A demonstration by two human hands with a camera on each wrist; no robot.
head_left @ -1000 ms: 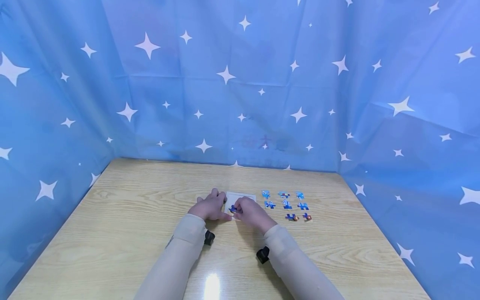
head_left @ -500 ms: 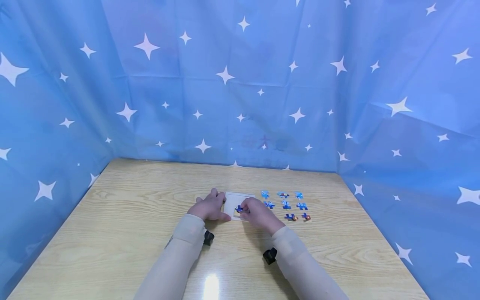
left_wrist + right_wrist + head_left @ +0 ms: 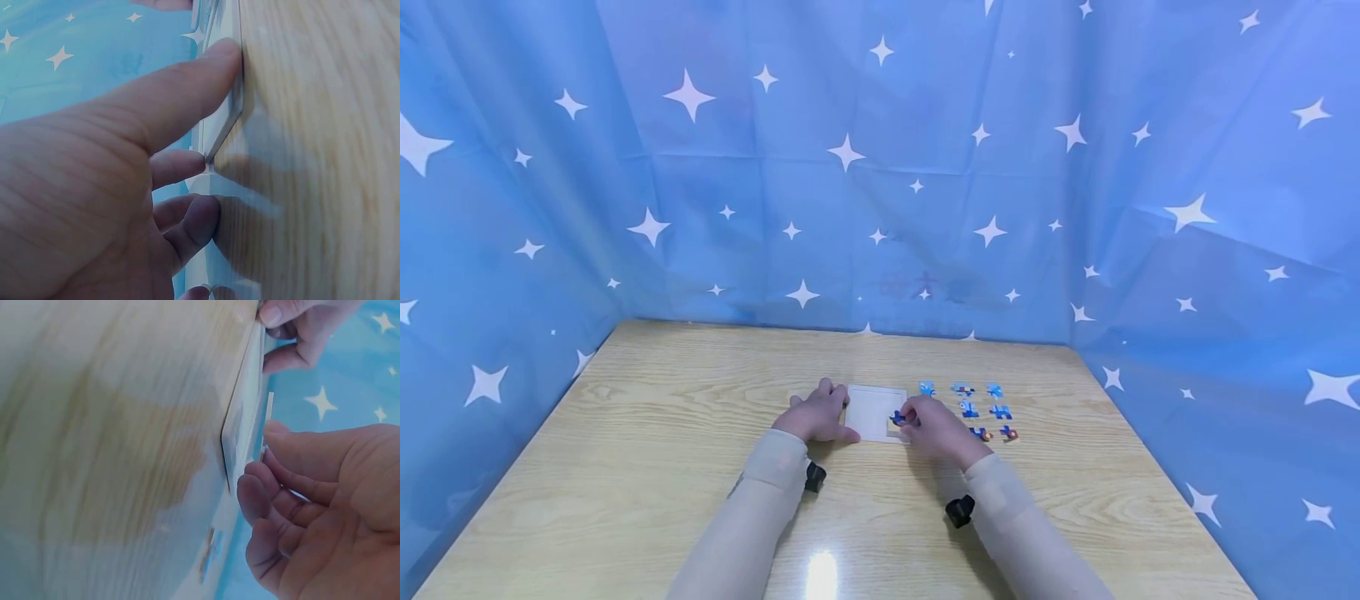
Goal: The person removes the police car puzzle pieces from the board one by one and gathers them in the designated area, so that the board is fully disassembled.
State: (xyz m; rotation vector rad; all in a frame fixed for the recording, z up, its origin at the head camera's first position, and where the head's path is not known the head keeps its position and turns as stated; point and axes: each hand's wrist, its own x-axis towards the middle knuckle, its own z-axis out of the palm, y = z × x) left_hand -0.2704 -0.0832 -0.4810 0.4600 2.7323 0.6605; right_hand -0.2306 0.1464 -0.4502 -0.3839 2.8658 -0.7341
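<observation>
A flat white puzzle tray (image 3: 868, 410) lies on the table. My left hand (image 3: 817, 414) holds its left side: the thumb (image 3: 187, 87) rests on the near edge and a finger (image 3: 178, 169) touches the corner. Over the tray's right part, my right hand (image 3: 936, 427) pinches a dark blue puzzle piece (image 3: 897, 418) between thumb and fingers. From the right wrist view this puzzle piece (image 3: 269, 409) appears edge-on as a thin pale strip, tilted up off the tray. The fingertips behind it are partly hidden.
Several loose blue puzzle pieces (image 3: 968, 409) lie in rows to the right of the tray, some partly behind my right hand. The wooden table (image 3: 700, 367) ends at a blue star-patterned curtain (image 3: 737, 167) at the back and sides.
My right hand has moved to the right across the tray with the puzzle piece, uncovering more of the white surface. My left hand stays at the tray's left side.
</observation>
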